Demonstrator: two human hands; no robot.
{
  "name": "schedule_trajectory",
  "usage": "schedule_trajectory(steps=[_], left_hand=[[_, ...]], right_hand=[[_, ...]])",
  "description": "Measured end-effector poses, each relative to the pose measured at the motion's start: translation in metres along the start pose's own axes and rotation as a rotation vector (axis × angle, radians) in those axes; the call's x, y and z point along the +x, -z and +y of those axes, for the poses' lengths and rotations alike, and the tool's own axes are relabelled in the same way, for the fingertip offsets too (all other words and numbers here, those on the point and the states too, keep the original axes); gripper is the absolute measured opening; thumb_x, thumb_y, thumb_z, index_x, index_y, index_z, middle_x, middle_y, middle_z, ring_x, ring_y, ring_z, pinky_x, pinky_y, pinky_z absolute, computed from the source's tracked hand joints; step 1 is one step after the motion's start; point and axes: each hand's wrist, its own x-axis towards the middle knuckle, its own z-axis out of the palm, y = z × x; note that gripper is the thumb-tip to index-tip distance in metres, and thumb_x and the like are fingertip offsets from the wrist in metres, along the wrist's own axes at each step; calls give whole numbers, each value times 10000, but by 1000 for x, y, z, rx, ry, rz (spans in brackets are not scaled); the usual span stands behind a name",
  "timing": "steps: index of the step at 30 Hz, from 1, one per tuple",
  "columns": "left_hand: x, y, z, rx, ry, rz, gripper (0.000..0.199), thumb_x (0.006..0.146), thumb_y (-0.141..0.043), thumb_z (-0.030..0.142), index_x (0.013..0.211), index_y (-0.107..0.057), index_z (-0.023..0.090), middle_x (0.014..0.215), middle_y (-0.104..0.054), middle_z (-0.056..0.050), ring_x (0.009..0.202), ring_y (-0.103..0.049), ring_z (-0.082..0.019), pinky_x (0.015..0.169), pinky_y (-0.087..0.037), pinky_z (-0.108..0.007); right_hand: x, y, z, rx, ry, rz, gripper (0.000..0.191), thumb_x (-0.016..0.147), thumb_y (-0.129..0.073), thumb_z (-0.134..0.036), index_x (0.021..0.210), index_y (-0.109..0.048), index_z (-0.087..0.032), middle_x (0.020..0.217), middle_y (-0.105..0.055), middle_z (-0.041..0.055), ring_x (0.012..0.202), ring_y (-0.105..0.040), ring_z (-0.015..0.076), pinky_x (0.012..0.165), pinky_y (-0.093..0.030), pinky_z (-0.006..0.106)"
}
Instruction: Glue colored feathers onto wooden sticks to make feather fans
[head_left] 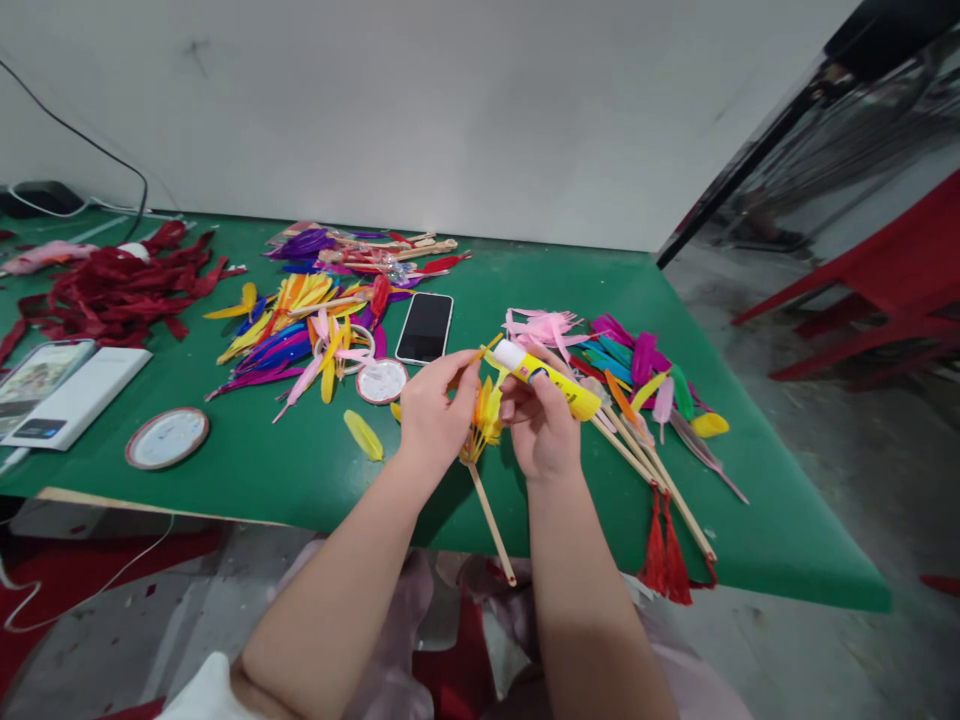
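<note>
Seemingly half-finished, a feathered wand shows between left hand, tightly pinching a slim feather, and right hand, gripping a glue stick, yellow plume unattached.

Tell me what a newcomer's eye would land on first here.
Probably the bright yellow tube in the right hand, mid-picture, over the green table. Next, perhaps, the heap of dark red strips on the table's left and the colourful feathers beyond and to the left of the left hand. The red tassels at the near edge, on the right, also stand out.
</note>
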Motion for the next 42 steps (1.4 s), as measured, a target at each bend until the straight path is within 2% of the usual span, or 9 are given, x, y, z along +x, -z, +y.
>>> schedule_trajectory(steps=[4, 8, 12, 17, 21, 26, 34, 42], left_hand=[[0, 0, 2, 39, -57, 18, 193, 804, -481, 202, 918, -623, 140, 833, -667, -50, 718, -611, -115, 655, -488, -233], [1, 0, 5, 166, -207, 34, 193, 804, -478, 180, 903, -637, 132, 738, -658, -40, 634, -582, -98, 622, -467, -217], [-2, -1, 3, 223, -332, 8, 226, 812, -471, 174, 961, -635, 129, 711, -646, -40, 633, -572, -94, 601, -452, -199], [-5, -2, 0, 282, -425, -20, 266, 818, -461, 160, 1034, -615, 149, 708, -635, -33, 630, -557, -89, 610, -442, -194], [-6, -3, -1, 282, -432, -10, 281, 827, -449, 166, 1061, -605, 163, 731, -631, -33, 649, -558, -82, 625, -439, -178], [-7, -5, -3, 263, -413, -6, 301, 835, -437, 179, 1098, -583, 201, 760, -631, -24, 667, -565, -76, 633, -444, -165], [-7, -6, -1, 240, -459, -30, 305, 834, -427, 150, 1090, -584, 195, 786, -638, -33, 686, -580, -78, 632, -457, -164], [-6, -8, -3, 172, -491, -18, 277, 817, -447, 127, 1039, -607, 169, 811, -640, -39, 724, -589, -80, 647, -472, -160]], right_hand=[[1, 0, -2, 67, -46, 17, 347, 731, -547, -312, 1066, -523, -225, 588, -611, -29, 404, -489, 64, 364, -369, 153], [2, 1, -4, 127, -103, 39, 354, 714, -554, -347, 1051, -531, -240, 556, -585, -43, 392, -461, 57, 366, -361, 149], [3, 3, -5, 191, -159, 41, 329, 702, -557, -379, 1007, -548, -257, 527, -534, -63, 391, -426, 50, 353, -333, 143], [4, 6, -8, 314, -196, 4, 250, 716, -551, -389, 922, -571, -249, 488, -449, -78, 398, -391, 38, 360, -313, 130], [5, 7, -7, 369, -226, -22, 207, 706, -561, -389, 840, -589, -234, 475, -413, -81, 380, -351, 33, 342, -288, 125], [5, 7, -6, 360, -237, -72, 194, 731, -534, -399, 825, -598, -242, 453, -375, -87, 364, -329, 25, 343, -281, 118], [6, 8, -6, 380, -237, -6, 192, 735, -528, -404, 803, -594, -238, 463, -373, -83, 368, -322, 42, 334, -301, 132], [7, 8, -6, 444, -249, -2, 184, 693, -581, -386, 770, -595, -219, 449, -388, -93, 361, -340, 19, 338, -297, 107]])
